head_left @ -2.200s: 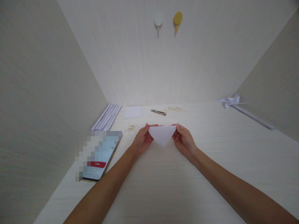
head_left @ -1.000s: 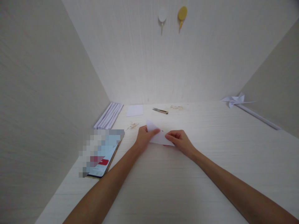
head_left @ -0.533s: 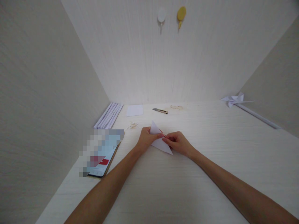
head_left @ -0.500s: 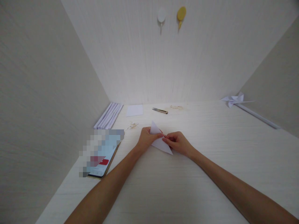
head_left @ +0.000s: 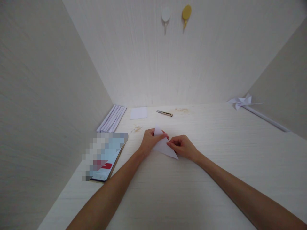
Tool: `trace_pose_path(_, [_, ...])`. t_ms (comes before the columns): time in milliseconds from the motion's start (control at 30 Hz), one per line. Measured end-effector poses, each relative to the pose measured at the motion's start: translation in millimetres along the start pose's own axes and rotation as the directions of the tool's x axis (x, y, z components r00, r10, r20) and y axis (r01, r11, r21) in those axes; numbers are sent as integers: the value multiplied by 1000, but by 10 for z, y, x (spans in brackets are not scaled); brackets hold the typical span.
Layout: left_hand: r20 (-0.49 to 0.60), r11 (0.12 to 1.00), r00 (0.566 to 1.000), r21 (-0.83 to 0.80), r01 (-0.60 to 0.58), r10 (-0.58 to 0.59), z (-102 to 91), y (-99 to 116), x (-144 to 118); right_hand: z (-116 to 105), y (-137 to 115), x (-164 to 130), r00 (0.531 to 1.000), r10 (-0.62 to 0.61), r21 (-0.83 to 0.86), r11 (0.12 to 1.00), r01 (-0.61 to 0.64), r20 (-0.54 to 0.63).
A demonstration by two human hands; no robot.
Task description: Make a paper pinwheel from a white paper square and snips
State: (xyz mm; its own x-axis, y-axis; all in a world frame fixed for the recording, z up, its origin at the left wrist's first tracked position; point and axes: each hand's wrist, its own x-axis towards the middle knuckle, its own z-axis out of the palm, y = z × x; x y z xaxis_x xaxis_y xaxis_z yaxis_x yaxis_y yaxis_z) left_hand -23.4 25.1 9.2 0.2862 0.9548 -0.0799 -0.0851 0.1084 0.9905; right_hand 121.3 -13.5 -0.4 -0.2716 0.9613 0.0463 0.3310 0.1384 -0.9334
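Note:
A white sheet of paper, folded into a triangle, is held a little above the table. My left hand grips it from the left, thumb across the front and fingers behind. My right hand is closed in a pinch at the paper's long right edge, thumb and forefinger on it. One pointed corner sticks up between thumb and fingers of the left hand; another points down to the right, below the right hand.
Nearest my left arm lies a phone, partly pixelated. Behind it are rolled paper sticks, a white paper square, thread snips and small pale sticks. A paper pinwheel lies far right. Two hooks, one yellow, hang on the wall.
My left hand has shifted slightly left and its thumb has come away from the right fingertips, leaving a small gap. The right hand has barely moved.

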Motion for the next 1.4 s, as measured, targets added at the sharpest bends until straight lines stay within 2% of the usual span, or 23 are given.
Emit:
trace_pose_path(100, [-33,999,999,44,-26,27,2,-6,-3,-4,6,-2,1000,-12,-21,1000,12,5])
trace_pose_path(467, [23,987,999,-160,-29,33,-15,-45,16,-5,-2,12,999,-39,-45,998,39,1])
trace_pose_path(567, [14,989,1000,-150,-11,13,-10,-35,14,-4,-2,10,1000,-29,-43,999,29,5])
trace_pose_path(733, [-30,992,994,-64,-109,107,-27,-54,25,-9,2,3,999,-37,-71,997,38,17])
trace_pose_path(867, [-94,993,990,-32,-113,110,-26,-52,27,-12,14,4,999,-36,-50,998,37,23])
trace_pose_path(1100, [-101,983,992,-157,-96,81,-7,-23,13,-13,2,7,999,-43,-59,997,45,28])
trace_pose_path(1300, [-56,976,992,-179,-121,112,-15,-26,28,-12,-19,2,998,-46,-72,996,48,33])
trace_pose_path(1400, [-88,976,992,-191,-108,92,-34,-25,50,-16,-6,3,998,-52,-99,993,57,43])
